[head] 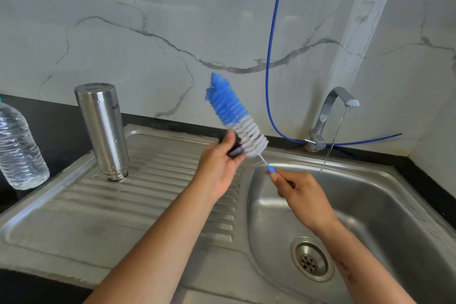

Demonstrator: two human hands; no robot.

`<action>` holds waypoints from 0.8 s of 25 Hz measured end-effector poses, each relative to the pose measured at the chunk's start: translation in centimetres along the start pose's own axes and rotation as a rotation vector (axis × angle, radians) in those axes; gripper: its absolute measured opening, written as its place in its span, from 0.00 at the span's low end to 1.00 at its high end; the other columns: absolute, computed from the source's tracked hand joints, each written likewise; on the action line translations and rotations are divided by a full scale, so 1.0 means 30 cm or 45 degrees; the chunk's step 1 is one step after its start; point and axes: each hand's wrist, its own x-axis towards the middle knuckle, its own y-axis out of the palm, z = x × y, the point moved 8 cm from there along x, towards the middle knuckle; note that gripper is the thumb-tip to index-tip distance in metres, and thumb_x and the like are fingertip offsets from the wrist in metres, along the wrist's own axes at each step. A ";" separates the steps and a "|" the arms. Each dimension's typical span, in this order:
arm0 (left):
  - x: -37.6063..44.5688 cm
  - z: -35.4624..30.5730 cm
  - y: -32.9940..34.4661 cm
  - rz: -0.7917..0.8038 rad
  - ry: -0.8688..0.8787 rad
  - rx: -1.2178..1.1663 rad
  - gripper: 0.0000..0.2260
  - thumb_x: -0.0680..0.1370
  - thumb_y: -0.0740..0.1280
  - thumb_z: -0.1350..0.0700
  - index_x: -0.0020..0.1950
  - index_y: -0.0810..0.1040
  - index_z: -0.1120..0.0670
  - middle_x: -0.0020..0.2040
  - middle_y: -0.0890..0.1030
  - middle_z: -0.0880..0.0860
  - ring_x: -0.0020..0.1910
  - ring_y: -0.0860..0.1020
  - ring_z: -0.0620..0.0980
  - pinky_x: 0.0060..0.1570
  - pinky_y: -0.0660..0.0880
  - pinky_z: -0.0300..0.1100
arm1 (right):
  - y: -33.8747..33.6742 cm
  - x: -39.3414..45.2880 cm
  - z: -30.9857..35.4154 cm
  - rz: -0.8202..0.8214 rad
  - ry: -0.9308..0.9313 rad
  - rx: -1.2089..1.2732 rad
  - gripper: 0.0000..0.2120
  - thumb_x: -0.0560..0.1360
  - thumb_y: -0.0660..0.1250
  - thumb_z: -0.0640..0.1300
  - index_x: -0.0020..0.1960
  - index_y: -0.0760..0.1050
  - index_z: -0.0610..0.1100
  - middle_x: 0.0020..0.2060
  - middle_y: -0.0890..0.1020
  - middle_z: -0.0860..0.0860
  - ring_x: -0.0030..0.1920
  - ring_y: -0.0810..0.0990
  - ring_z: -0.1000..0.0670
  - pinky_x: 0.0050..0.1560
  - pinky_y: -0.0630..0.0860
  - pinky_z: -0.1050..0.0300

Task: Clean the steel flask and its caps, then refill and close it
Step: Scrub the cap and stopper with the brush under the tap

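Two hands work over a stainless-steel kitchen sink (385,195). The left hand (218,164) has its fingers curled around a small dark cap (234,147), pressing it against the white lower bristles of a blue-and-white bottle brush (234,112). The right hand (299,192), just beside it and lower, grips the brush's blue handle (271,170), so the bristle head angles up and away above the left hand. To the left of both hands, the cylindrical brushed-steel flask (102,128) stands upside down, mouth down, on the ribbed steel draining board (153,195), wet with droplets. Farther left, a clear ribbed plastic water bottle (18,148) stands on the black desk (59,126). Beyond the right hand, a chrome tap (328,116) runs a thin stream of water (332,142) into the basin, whose round drain (309,263) lies below the right forearm. A blue hose (271,39) hangs down the marble-patterned wall behind.
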 end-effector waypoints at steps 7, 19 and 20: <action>-0.001 0.007 -0.004 0.047 -0.068 0.038 0.11 0.83 0.63 0.58 0.62 0.79 0.62 0.58 0.85 0.58 0.57 0.84 0.54 0.65 0.77 0.54 | -0.016 0.000 0.010 0.052 0.012 0.031 0.20 0.83 0.64 0.51 0.54 0.78 0.32 0.31 0.65 0.50 0.35 0.64 0.53 0.36 0.61 0.56; -0.017 0.022 -0.048 -0.099 -0.180 0.147 0.17 0.76 0.73 0.65 0.64 0.78 0.66 0.58 0.85 0.64 0.57 0.85 0.59 0.46 0.84 0.42 | -0.027 -0.002 -0.029 -0.056 0.063 0.099 0.11 0.83 0.62 0.51 0.58 0.82 0.49 0.28 0.70 0.54 0.29 0.66 0.57 0.34 0.66 0.63; -0.014 0.024 -0.048 -0.105 -0.169 0.091 0.16 0.77 0.71 0.66 0.64 0.78 0.67 0.59 0.84 0.65 0.60 0.84 0.60 0.48 0.85 0.44 | -0.022 -0.002 -0.021 -0.049 0.064 0.096 0.11 0.84 0.62 0.46 0.63 0.79 0.54 0.28 0.72 0.54 0.28 0.67 0.58 0.34 0.67 0.67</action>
